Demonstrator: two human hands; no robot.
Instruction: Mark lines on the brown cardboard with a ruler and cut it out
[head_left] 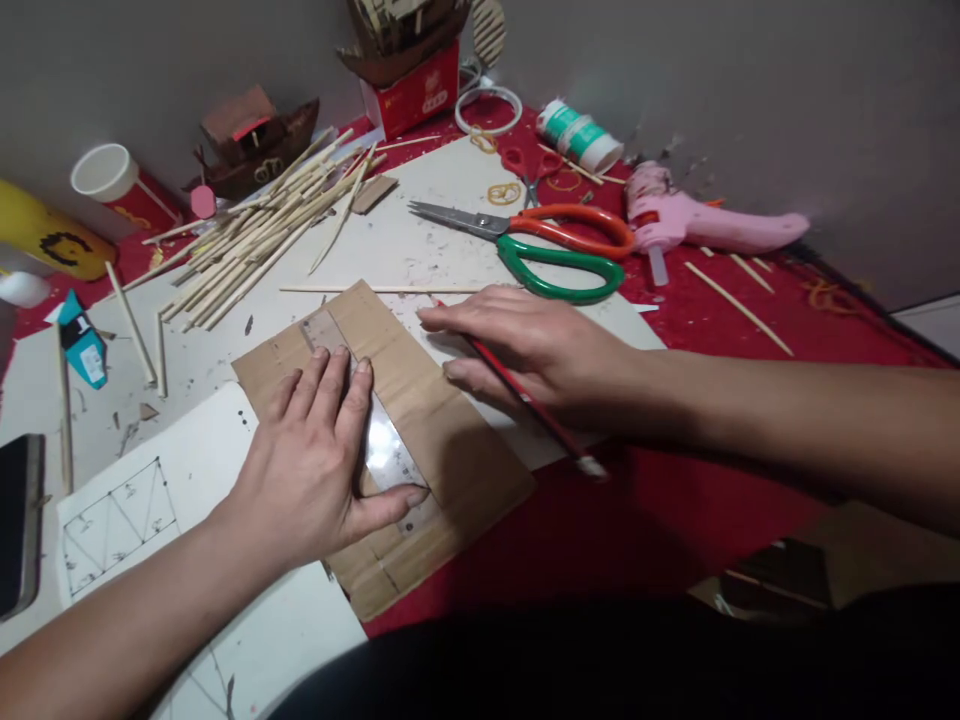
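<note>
My left hand (319, 450) lies with fingers spread over a clear ruler (386, 445), pressing it onto a piece of brown cardboard (457, 440). Short pencil marks show on the cardboard near its lower edge. Between the fingers of my right hand (540, 345) is a red and black pencil (525, 395), its tip toward the upper left and its back end toward me. That hand hovers at the right edge of the cardboard. Under the left forearm lies a white sheet (202, 440) with a drawn frame of lines and dots.
Scissors (510, 228) with orange and green handles lie behind my right hand. Beyond are a pile of sticks (262, 230), a pink glue gun (712, 225), a thread spool (581, 135) and a model boat (259, 135). A phone (21, 520) rests far left.
</note>
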